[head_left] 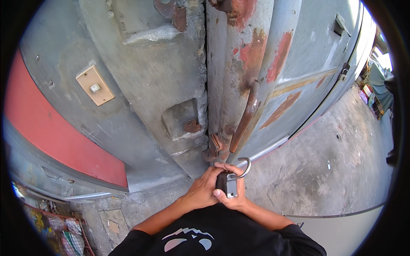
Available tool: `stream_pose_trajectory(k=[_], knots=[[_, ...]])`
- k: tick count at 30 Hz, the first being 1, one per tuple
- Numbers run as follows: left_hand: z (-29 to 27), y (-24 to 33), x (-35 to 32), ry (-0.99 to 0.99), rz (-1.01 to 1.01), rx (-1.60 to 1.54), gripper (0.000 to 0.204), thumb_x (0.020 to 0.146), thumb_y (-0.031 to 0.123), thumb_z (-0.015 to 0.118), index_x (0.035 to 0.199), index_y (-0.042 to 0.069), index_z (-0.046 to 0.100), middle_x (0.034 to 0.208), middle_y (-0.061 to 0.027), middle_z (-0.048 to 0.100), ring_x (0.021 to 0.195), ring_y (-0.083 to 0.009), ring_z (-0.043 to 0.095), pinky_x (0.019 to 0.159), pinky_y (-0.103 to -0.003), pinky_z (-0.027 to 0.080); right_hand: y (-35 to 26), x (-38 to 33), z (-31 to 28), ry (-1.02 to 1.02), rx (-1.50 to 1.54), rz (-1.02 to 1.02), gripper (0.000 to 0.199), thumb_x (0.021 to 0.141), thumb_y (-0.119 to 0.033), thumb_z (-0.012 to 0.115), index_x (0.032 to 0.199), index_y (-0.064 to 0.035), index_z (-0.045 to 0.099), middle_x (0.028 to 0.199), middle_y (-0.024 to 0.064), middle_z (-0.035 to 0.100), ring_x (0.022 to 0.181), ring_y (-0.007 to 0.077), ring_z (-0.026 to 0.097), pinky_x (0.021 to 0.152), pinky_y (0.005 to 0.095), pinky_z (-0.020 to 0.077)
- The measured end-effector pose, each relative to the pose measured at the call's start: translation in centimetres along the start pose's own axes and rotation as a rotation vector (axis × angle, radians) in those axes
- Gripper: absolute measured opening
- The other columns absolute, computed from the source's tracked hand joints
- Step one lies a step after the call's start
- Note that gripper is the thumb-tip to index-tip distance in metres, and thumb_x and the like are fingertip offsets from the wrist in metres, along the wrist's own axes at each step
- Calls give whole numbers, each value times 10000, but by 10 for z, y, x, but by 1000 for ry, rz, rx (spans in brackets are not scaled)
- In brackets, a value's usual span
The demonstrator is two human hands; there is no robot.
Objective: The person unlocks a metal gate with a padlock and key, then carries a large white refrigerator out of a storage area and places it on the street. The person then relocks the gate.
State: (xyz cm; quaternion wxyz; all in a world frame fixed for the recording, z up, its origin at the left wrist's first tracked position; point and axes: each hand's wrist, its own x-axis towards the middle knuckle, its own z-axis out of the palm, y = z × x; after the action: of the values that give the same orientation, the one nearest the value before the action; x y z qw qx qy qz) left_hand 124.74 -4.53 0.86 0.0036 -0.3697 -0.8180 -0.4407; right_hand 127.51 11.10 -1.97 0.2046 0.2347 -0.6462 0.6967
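Observation:
Low in front of my chest, a padlock [232, 187] with a grey face and a dark side is gripped between both hands. Its curved metal shackle [247, 167] stands swung open at the upper right. My right hand [237, 201] wraps the body, with the thumb at its lower left and fingers over the top. Against its dark left side, my left hand [203, 187] is closed, its fingers curled and partly hidden. Just beyond the hands, rusty hasp plates [215, 146] stick out at the metal gate's edge, below a long rusty handle [245, 117].
Left of the gate, a concrete post [149, 91] has a recess with a rusty tab [192, 126]. A beige switch plate [95, 85] is on the wall. Another padlock [342, 76] hangs at the right. A pale curved surface [341, 232] lies lower right, over concrete floor [316, 179].

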Motion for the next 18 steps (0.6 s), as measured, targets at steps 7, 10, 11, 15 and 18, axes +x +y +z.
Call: stream_pose_trajectory(k=[7,10,11,15,18], knots=[[-8,-62,-4,122,-210,-81,1007,813,365,842,1572,15,281,1488,-264,425,1307,-395,536,954,-452,552,-30,33,-36,346,328,79,696,869,-381,798,1280,-17,370,1064,191,607,1002,295,641,945,463,523],[20,-111,6,36,-222,609,806,862,357,786,1504,32,424,1434,-209,527,1241,-373,594,903,-485,568,-45,51,-54,321,304,22,717,844,-396,811,1285,-24,385,1028,185,606,953,295,638,903,454,520],[29,-122,5,55,-237,575,734,871,350,773,1457,33,465,1338,-191,579,1179,-356,620,863,-467,580,-51,56,-59,295,303,16,721,836,-397,812,1287,-26,390,1017,185,606,944,296,637,892,452,518],[43,-122,-10,72,-22,551,387,902,280,729,1184,34,628,960,-115,690,890,-297,681,715,-413,592,-70,70,-73,271,303,-19,734,807,-389,809,1303,-28,407,970,182,607,909,299,635,854,444,513],[34,-80,-17,137,185,431,202,917,238,709,958,43,681,785,-89,672,693,-282,659,619,-388,560,-79,78,-77,311,306,-50,750,789,-390,808,1316,-32,413,945,180,609,875,297,634,829,440,515]])
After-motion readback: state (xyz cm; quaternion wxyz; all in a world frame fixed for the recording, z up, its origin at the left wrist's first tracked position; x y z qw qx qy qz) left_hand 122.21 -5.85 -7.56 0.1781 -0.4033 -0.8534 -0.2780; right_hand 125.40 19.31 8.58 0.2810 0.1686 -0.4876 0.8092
